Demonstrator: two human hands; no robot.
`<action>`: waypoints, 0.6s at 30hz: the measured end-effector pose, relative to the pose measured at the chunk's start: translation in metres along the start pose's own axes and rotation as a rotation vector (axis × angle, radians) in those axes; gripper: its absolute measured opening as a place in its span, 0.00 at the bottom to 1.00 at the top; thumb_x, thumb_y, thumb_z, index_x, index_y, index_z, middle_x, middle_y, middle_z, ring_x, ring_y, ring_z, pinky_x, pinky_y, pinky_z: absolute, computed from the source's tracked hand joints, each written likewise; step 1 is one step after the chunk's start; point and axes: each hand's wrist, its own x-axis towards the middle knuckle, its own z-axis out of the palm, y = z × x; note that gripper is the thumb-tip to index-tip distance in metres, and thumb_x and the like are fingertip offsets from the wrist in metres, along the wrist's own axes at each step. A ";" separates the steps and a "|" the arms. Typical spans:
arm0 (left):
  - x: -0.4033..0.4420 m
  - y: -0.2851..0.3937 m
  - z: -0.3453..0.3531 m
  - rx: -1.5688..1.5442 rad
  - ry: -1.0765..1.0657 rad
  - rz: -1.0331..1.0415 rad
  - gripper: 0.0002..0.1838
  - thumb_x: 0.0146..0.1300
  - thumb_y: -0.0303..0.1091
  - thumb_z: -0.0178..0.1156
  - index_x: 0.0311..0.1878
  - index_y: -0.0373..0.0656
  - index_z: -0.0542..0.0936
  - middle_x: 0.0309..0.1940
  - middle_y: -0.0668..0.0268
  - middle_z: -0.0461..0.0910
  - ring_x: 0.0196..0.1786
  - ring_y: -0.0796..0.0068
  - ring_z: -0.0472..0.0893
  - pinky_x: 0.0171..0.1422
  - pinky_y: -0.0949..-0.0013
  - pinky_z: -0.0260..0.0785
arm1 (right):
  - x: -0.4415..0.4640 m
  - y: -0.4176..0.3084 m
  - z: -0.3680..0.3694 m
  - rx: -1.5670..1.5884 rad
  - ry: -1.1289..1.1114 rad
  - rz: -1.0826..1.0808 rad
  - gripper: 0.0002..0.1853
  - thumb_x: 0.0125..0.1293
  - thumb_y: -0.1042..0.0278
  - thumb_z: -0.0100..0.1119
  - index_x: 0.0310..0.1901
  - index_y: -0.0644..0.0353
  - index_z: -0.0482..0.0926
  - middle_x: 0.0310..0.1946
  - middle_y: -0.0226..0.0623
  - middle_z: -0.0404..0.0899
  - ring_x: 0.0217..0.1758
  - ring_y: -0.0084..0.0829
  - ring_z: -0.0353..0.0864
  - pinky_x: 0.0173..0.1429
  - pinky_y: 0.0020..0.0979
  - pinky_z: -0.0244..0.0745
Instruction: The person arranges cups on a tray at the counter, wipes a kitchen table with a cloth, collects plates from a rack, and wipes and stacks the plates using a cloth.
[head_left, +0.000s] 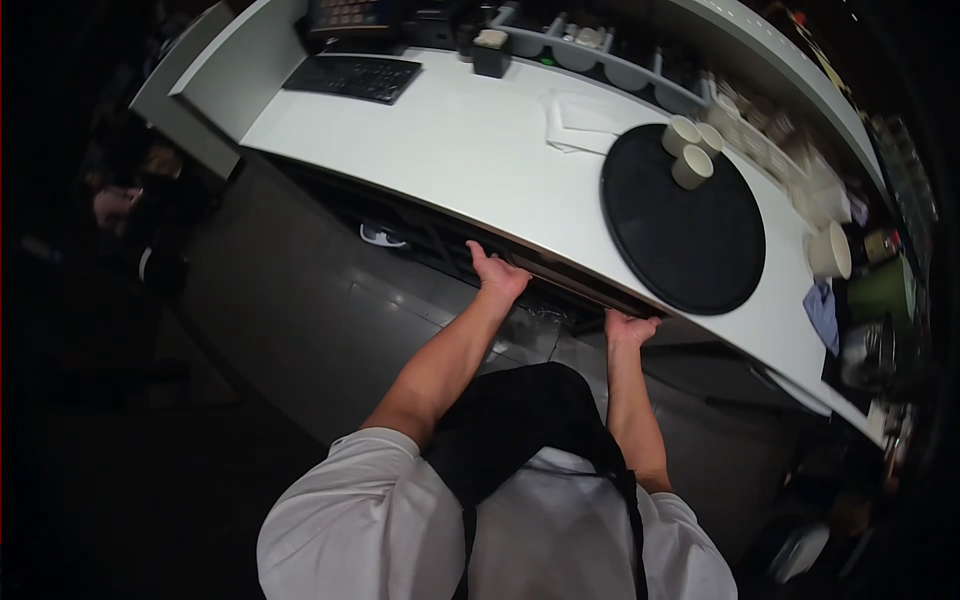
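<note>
Both of my hands are at the front edge of the white counter point(450, 170), by a drawer or shelf front point(570, 284) just under the top. My left hand point(498, 274) touches its left part, thumb stretched out and the other fingertips hidden under the edge. At its right part is my right hand point(631, 327), palm up, with its fingertips also out of sight. On the counter above my right hand lies a round black tray point(680, 240) bearing three pale cups point(692, 167).
A black keyboard point(353, 78) and a small black box point(491, 55) stand at the back left. Folded white cloths point(580, 122) lie beside the tray. Grey bins point(625, 72) line the back. On the right are a pale container point(829, 250) and a blue cloth point(822, 315).
</note>
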 end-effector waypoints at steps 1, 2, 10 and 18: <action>0.003 -0.003 0.005 -0.015 -0.004 0.034 0.63 0.55 0.84 0.47 0.81 0.51 0.36 0.82 0.61 0.39 0.82 0.51 0.45 0.80 0.34 0.31 | 0.020 -0.002 -0.008 -0.021 -0.068 0.009 0.41 0.71 0.31 0.28 0.74 0.54 0.63 0.76 0.41 0.59 0.79 0.49 0.55 0.79 0.64 0.46; 0.005 -0.006 0.010 -0.029 -0.007 0.067 0.63 0.54 0.84 0.47 0.81 0.53 0.37 0.83 0.63 0.39 0.82 0.51 0.46 0.80 0.34 0.33 | 0.037 -0.004 -0.014 -0.038 -0.136 0.018 0.40 0.70 0.33 0.30 0.73 0.53 0.65 0.76 0.41 0.60 0.79 0.50 0.56 0.78 0.66 0.46; 0.029 -0.006 0.000 0.112 -0.182 0.126 0.56 0.59 0.83 0.39 0.80 0.53 0.46 0.82 0.58 0.37 0.81 0.46 0.42 0.79 0.33 0.33 | 0.015 -0.006 -0.036 -0.308 -0.092 0.398 0.36 0.74 0.39 0.40 0.71 0.62 0.57 0.72 0.53 0.52 0.73 0.54 0.51 0.73 0.58 0.38; -0.044 0.080 -0.109 0.051 0.097 0.109 0.57 0.61 0.80 0.44 0.81 0.55 0.36 0.80 0.44 0.33 0.82 0.41 0.41 0.79 0.34 0.41 | -0.101 -0.069 0.165 -1.456 -0.952 -0.220 0.14 0.71 0.64 0.61 0.52 0.64 0.80 0.42 0.36 0.85 0.47 0.29 0.85 0.53 0.30 0.77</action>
